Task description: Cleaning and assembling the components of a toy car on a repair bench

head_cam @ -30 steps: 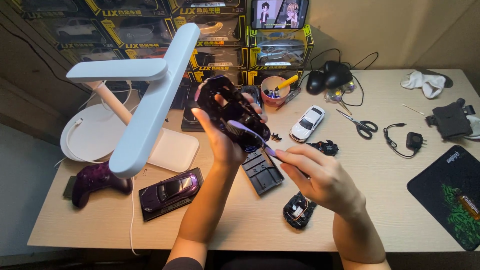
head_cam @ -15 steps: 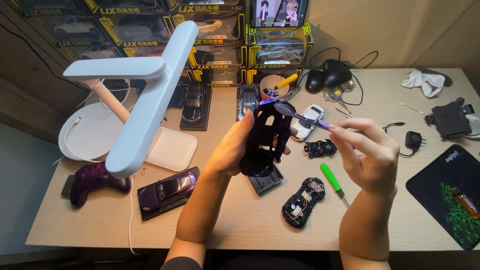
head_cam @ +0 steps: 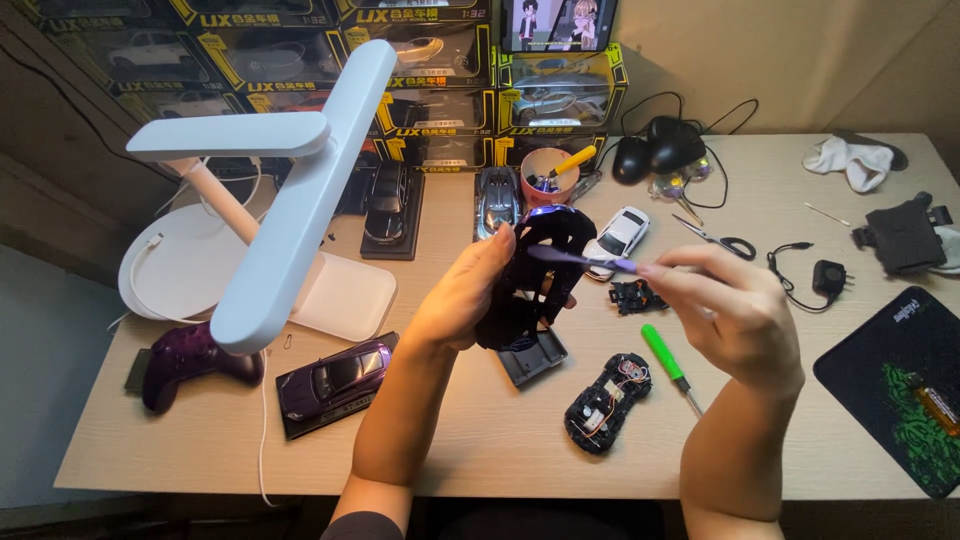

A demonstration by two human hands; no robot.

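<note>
My left hand (head_cam: 468, 295) holds a black model car body shell (head_cam: 535, 270) upright above the desk, underside turned toward me. My right hand (head_cam: 728, 310) pinches a thin purple tool (head_cam: 585, 260) whose tip reaches into the shell. Below them on the desk lie a dark display base (head_cam: 533, 357), a black car chassis with exposed wiring (head_cam: 607, 402), a green-handled screwdriver (head_cam: 667, 360) and a small black part (head_cam: 637, 296).
A white desk lamp (head_cam: 290, 210) rises at the left. Around it sit a purple model car (head_cam: 335, 380), a purple gamepad (head_cam: 190, 355), boxed model cars (head_cam: 420, 60), a white model car (head_cam: 620, 233), a cup of tools (head_cam: 550, 172), scissors (head_cam: 715, 238), a computer mouse (head_cam: 660, 150) and a black mat (head_cam: 905, 380).
The shell has turned from lying flat in my left hand to upright. My right hand lifted the purple tool up to the shell, uncovering the green screwdriver on the desk.
</note>
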